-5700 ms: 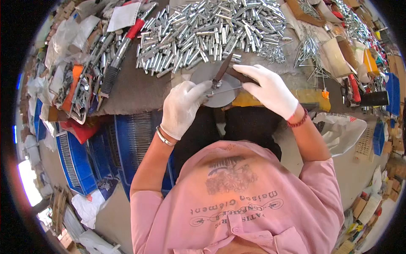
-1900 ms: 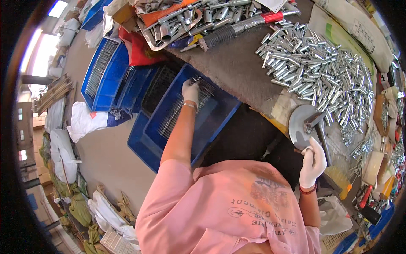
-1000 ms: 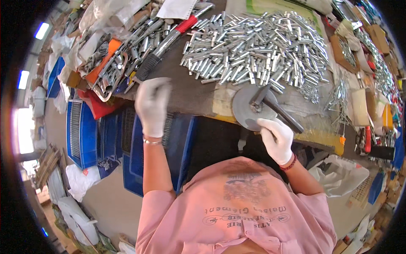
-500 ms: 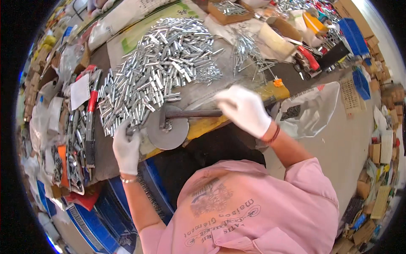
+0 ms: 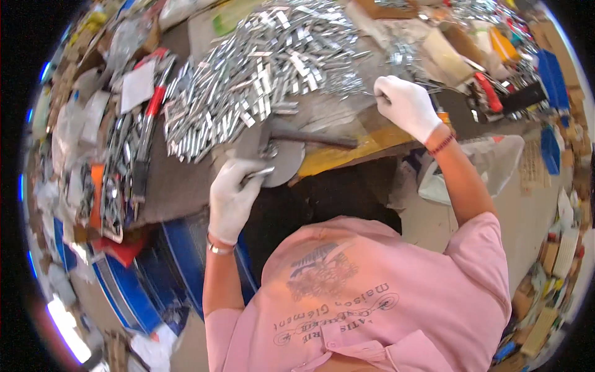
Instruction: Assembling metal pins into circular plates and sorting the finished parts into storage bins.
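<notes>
My left hand (image 5: 233, 193), in a white glove, pinches a short metal tube (image 5: 263, 172) between thumb and fingers at the near edge of the bench. Just beyond it a hammer (image 5: 322, 138) lies across a round grey metal disc (image 5: 289, 162), its handle toward the right. In the same kind of glove, my right hand (image 5: 406, 106) is raised over the right part of the bench with its fingers curled together. Whatever it may hold is hidden. Beside it lie thin metal pins (image 5: 401, 54) and a small heap of tiny metal parts (image 5: 344, 82).
A big pile of metal tubes (image 5: 266, 68) covers the middle of the bench. At the left are hand tools with a red-handled one (image 5: 155, 102). A cut-open container (image 5: 447, 56) and blue bins (image 5: 550, 77) stand to the right. A plastic bag (image 5: 474, 167) hangs below.
My left hand has drawn back from the pile's edge and shows a metal tube. My right hand has left the hammer handle and moved right, toward the pins. The view has shifted.
</notes>
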`<state>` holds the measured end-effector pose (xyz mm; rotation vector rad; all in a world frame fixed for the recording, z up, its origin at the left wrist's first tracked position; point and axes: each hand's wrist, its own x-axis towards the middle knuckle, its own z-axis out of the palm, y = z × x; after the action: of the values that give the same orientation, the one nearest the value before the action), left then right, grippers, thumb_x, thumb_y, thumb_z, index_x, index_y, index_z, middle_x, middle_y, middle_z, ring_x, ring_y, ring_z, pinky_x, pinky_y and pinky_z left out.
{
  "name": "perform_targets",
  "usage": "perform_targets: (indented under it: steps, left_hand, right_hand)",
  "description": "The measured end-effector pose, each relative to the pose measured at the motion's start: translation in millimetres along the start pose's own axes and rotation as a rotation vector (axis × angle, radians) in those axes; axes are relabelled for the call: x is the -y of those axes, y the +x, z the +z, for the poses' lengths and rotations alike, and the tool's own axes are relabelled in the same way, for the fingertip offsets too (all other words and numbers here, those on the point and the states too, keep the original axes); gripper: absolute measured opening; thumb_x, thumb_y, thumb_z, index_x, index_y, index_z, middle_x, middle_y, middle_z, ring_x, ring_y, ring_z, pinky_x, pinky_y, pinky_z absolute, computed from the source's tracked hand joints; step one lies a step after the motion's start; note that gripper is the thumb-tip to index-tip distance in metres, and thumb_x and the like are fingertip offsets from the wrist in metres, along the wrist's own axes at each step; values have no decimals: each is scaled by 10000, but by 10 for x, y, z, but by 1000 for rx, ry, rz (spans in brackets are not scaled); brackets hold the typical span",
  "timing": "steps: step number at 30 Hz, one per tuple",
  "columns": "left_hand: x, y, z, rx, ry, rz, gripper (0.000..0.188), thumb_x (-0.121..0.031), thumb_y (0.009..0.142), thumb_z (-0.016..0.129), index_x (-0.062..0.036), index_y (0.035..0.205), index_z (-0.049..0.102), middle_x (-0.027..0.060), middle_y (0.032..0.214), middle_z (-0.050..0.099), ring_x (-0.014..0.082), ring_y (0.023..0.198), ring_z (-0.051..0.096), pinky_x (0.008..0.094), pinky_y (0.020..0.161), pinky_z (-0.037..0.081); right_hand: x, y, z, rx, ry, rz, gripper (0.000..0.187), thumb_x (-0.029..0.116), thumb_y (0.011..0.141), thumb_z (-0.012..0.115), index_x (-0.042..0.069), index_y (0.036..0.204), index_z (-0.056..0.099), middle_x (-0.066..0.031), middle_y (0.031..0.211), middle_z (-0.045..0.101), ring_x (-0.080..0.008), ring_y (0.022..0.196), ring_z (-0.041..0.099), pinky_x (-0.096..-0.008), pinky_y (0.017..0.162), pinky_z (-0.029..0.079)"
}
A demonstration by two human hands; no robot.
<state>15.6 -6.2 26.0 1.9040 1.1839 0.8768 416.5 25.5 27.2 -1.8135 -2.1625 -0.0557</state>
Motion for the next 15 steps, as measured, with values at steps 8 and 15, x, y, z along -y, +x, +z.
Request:
perform_targets:
  steps: [8, 15]
  left_hand:
    - [22, -19, 26, -81, 291, 125, 94, -86, 831, 813, -105, 921, 790, 78, 896, 678, 307, 876, 683, 416, 795, 539]
    - [99, -32, 26, -82, 287, 110, 116, -84, 810, 831, -103, 919, 792, 78, 894, 679, 300, 884, 683, 406, 799, 536]
  right_hand:
    - [1398, -159, 185, 68, 470, -245, 87, 63, 866, 739, 118, 933, 742, -78, 908, 676, -331, 858, 704, -415, 766, 575]
    - [1578, -123, 374, 33, 415, -341, 49, 95, 864, 724, 136, 888, 713, -63, 897, 635, -300, 834, 693, -417, 742, 574]
